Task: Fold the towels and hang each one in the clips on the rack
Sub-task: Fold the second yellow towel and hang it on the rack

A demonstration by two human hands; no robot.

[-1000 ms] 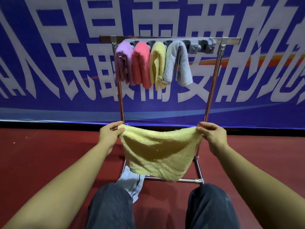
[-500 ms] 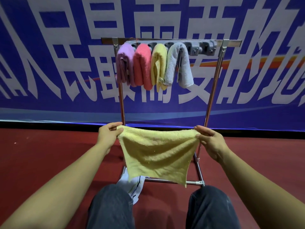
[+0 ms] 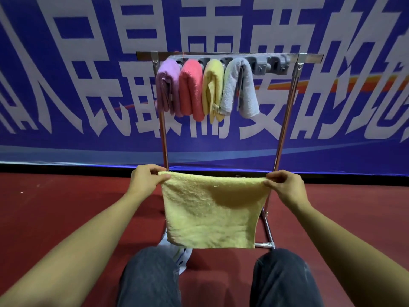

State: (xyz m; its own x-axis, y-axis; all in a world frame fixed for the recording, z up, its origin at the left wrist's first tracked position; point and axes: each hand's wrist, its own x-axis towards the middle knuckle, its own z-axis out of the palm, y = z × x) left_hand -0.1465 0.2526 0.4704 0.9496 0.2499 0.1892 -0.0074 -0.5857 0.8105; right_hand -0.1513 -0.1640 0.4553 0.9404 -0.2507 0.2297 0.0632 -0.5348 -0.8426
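A pale yellow towel [image 3: 212,209] hangs flat in front of me, stretched between both hands. My left hand [image 3: 146,180] pinches its top left corner and my right hand [image 3: 285,185] pinches its top right corner. Behind it stands a metal rack [image 3: 285,120] with a grey clip bar [image 3: 261,63] along the top. Folded towels hang from the clips: purple [image 3: 168,85], pink [image 3: 191,89], yellow [image 3: 212,87] and grey [image 3: 241,87]. The clips to the right of the grey towel hold nothing.
A white cloth [image 3: 183,255] lies on the red floor [image 3: 55,207] by the rack's base, partly hidden behind the held towel and my left knee [image 3: 150,278]. A blue banner [image 3: 66,107] with large white characters fills the wall behind the rack.
The sagging towel has been pulled taut and straight along its top edge; it now hangs as a flat rectangle. Both hands stay on the corners.
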